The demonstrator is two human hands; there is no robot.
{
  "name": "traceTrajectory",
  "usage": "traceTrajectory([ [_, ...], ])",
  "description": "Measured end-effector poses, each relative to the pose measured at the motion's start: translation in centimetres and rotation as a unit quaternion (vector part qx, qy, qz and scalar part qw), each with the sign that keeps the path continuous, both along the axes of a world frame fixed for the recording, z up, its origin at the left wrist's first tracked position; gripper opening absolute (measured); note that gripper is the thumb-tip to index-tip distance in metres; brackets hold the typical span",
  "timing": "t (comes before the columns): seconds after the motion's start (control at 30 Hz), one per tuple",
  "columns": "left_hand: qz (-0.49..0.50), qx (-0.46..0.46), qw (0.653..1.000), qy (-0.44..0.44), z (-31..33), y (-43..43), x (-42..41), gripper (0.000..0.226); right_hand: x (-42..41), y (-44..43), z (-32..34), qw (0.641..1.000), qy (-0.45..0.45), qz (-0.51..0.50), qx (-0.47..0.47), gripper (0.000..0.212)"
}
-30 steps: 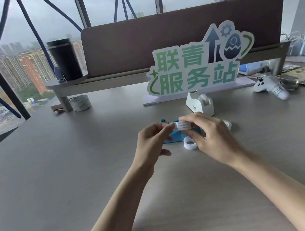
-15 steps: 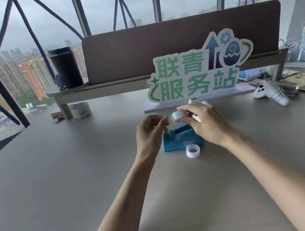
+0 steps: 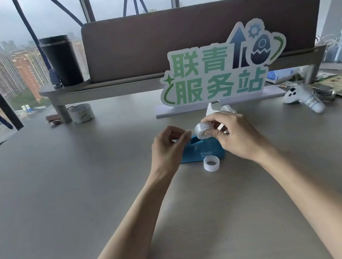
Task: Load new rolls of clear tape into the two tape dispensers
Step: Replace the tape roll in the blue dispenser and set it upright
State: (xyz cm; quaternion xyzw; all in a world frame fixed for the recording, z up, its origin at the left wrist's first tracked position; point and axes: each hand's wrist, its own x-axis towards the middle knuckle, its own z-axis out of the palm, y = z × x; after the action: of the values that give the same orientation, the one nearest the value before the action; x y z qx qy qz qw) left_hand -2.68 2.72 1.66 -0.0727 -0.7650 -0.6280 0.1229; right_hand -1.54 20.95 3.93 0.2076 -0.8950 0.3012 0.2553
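A blue tape dispenser [image 3: 201, 153] stands on the grey desk [image 3: 64, 203], partly behind my hands. Just above it my right hand [image 3: 234, 136] holds a clear tape roll [image 3: 203, 129] by its sides. My left hand [image 3: 168, 145] is beside the roll, with thumb and forefinger pinched at the roll's left edge, on the tape's loose end as far as I can tell. A second tape roll [image 3: 211, 162] lies flat on the desk in front of the blue dispenser. A white tape dispenser [image 3: 216, 109] stands behind my right hand, mostly hidden.
A green and white sign [image 3: 221, 71] stands behind the dispensers. A wide tape roll [image 3: 81, 113] lies at the back left under a shelf holding a black tumbler [image 3: 61, 60]. A white game controller [image 3: 303, 98], papers and cables sit at the back right.
The camera has tilted, so the scene sits lower in the frame. My hands with the clear roll rose from in front of the blue dispenser to just above it.
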Motion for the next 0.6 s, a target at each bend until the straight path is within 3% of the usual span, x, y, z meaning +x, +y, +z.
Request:
traceTrajectory([
  [0.43, 0.011, -0.036, 0.999, 0.017, -0.33, 0.43, 0.22, 0.012, 0.03, 0.31, -0.85, 0.998, -0.021, -0.040, 0.044, 0.022],
  [0.6, 0.016, -0.044, 0.999, 0.023, -0.22, 0.51, 0.27, 0.010, 0.52, 0.19, -0.80, 0.997, -0.036, -0.046, 0.045, 0.037],
])
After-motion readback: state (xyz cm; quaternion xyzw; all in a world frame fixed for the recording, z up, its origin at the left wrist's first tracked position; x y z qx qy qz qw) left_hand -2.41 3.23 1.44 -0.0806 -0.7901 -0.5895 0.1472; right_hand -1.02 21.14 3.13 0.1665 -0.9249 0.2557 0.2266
